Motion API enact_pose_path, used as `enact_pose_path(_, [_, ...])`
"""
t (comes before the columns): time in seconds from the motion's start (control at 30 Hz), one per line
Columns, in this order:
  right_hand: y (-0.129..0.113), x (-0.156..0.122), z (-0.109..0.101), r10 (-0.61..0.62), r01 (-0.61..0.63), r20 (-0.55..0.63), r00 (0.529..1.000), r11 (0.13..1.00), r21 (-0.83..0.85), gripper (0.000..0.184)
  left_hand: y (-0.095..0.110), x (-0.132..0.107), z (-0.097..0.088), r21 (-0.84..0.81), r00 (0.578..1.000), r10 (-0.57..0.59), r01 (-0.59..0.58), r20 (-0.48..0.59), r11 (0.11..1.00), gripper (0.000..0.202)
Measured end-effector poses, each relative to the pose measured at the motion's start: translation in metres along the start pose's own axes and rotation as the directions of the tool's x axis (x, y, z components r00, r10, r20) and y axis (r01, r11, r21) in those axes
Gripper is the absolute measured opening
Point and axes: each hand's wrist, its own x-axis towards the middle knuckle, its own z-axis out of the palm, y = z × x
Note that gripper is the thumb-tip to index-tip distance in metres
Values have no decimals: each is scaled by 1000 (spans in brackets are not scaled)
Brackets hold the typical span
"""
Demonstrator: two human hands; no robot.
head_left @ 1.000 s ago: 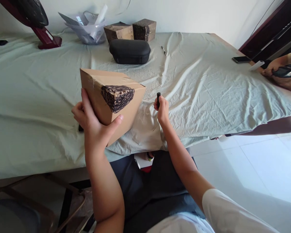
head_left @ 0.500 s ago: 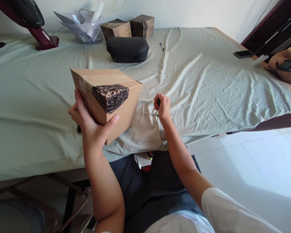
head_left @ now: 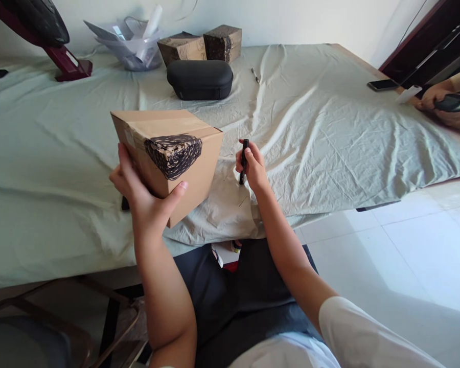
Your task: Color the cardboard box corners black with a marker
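Note:
My left hand (head_left: 143,191) grips a brown cardboard box (head_left: 197,174) by its near corner, thumb on one side and fingers on the other. The box is tilted, with one corner towards me, and black scribble (head_left: 174,156) covers its upper corner across several faces. To the right of the box, my right hand (head_left: 253,164) is closed around a black marker pen (head_left: 244,162), which points up and down in the fingers. The pen is apart from the box. A small dark object (head_left: 125,204) lies partly hidden behind my left wrist.
On the green cloth (head_left: 310,138) stand a black case (head_left: 200,80), two scribbled boxes (head_left: 223,43), a clear plastic basket (head_left: 132,53) and a dark red handheld appliance (head_left: 71,64). A pen (head_left: 255,75) lies behind. At right, another person's hand (head_left: 433,97) holds a dark device near a phone (head_left: 383,85).
The marker has turned in my right hand and now shows along its length, where before it was mostly hidden in the fist. My left hand and the box have hardly moved.

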Motion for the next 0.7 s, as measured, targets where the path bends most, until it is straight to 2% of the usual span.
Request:
enact_pose_path(0.07, [7,1,-3,27,-27,-8,1000,992,-120,58,-4,0,4,-60,998,39,-43,-58,997,133])
enact_pose_path(0.13, [15,2,-6,20,-32,-37,999,928,-371,68,-12,0,11,-166,995,24,-41,-102,985,126])
enact_pose_path(0.17, [18,2,-6,0,-24,-45,999,852,-524,70,-16,0,15,-235,994,0,-25,-105,972,123])
enact_pose_path(0.23, [22,1,-5,-29,-12,-38,999,625,-781,70,-25,1,24,-374,995,-45,11,-84,927,119])
enact_pose_path(0.3, [21,0,-1,-6,-52,-60,998,426,-903,66,-30,2,33,-480,994,-99,60,-56,875,114])
enact_pose_path(0.33, [18,-1,2,6,-89,-94,996,381,-920,62,-30,2,36,-506,991,-127,87,-46,858,112])
enact_pose_path(0.37, [15,-1,5,12,-117,-122,993,386,-915,58,-29,1,39,-519,988,-153,110,-39,848,110])
enact_pose_path(0.4, [10,-1,8,15,-117,-123,992,447,-887,53,-26,1,41,-522,984,-175,133,-30,842,109])
enact_pose_path(0.47, [0,0,14,33,-45,-31,999,692,-720,46,-15,-1,43,-519,977,-211,184,6,835,108])
enact_pose_path(0.53, [-11,0,19,75,-10,160,984,927,-374,56,1,-5,46,-532,961,-274,254,43,808,105])
enact_pose_path(0.57, [-16,-1,20,100,-49,245,964,977,-206,65,9,-6,47,-548,946,-318,298,60,782,102])
enact_pose_path(0.6, [-21,-2,21,119,-98,318,940,992,-83,72,17,-8,49,-570,927,-366,345,83,746,98])
enact_pose_path(0.63, [-25,-3,22,134,-143,374,918,990,-5,76,25,-9,52,-592,903,-413,396,116,701,93])
enact_pose_path(0.7, [-29,-6,20,147,-184,438,887,982,43,78,37,-10,57,-620,849,-498,489,176,614,87])
